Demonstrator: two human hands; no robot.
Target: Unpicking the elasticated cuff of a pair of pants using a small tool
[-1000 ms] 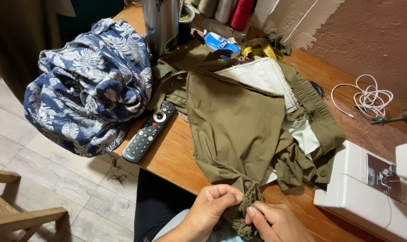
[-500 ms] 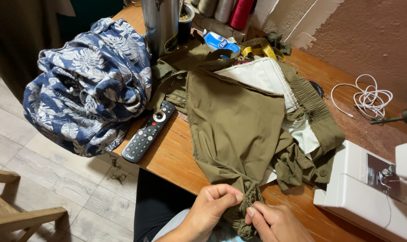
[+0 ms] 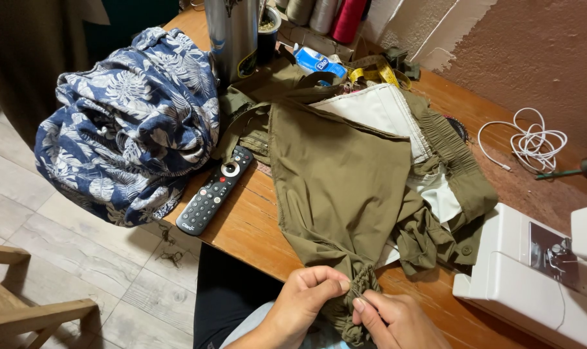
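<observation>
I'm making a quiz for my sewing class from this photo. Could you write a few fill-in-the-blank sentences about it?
1. Both hands, left hand and right hand, pinch the gathered cuff of the ____ green trousers.
2. The remote control lies between the trousers and the blue ____ fabric.
3. The white sewing machine stands to the person's ____.

Missing words: olive; floral; right

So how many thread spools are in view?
3, in a row at the table's far edge: grey, beige, red. Tops are cropped; more may be hidden.

The right hand and white sewing machine are cut off by the frame's edge.
</observation>
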